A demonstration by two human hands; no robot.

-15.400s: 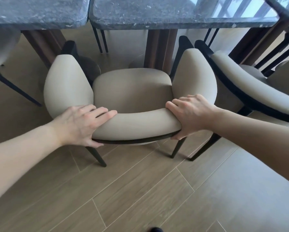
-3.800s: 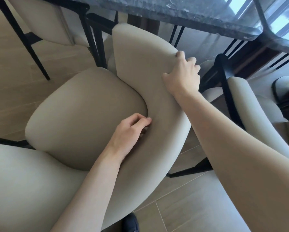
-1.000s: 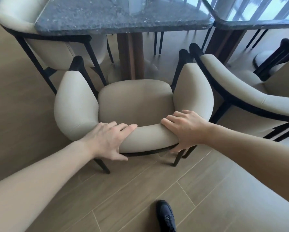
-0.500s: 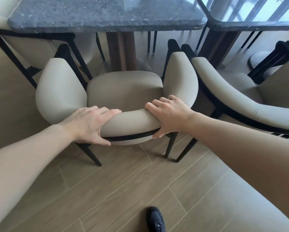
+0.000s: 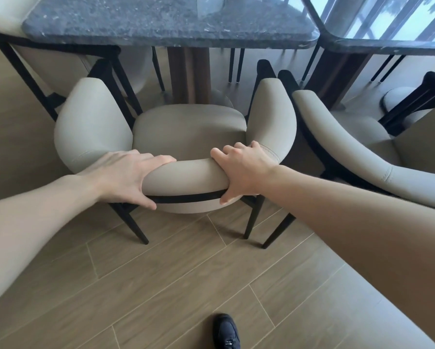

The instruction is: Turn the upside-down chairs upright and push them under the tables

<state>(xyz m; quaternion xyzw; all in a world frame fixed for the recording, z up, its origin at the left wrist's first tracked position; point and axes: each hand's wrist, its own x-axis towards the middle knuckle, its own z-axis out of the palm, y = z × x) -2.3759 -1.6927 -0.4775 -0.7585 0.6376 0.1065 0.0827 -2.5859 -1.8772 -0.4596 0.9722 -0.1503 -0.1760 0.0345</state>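
1. Between the two outstretched arms, a beige upholstered chair [image 5: 188, 127] stands upright on its dark legs, its curved backrest nearest the camera and its seat facing the counter [image 5: 166, 21].
2. The left hand [image 5: 126, 178] grips the left part of the backrest, fingers curled over the padded top and the thumb lying underneath against the black frame strip.
3. The right hand [image 5: 244, 172] grips the right part of the same backrest, fingers wrapped over the top toward the seat and the thumb tucked below the cushion edge.
4. The front edge of the seat lies just under the near rim of the dark speckled stone counter, close to the brown wooden pedestal [image 5: 188, 71]; the backrest and both padded arms remain outside the rim.
5. A second beige chair [image 5: 342, 144] stands just beside it on the right, upright, in front of a second counter [image 5: 387, 41] whose glossy top reflects a window.
6. A third beige chair [image 5: 60, 61] sits at the upper left, partly hidden by the counter's corner.
7. The floor [image 5: 161, 285] is laid with wood-look planks, and a dark shoe [image 5: 226, 332] shows at the bottom edge.
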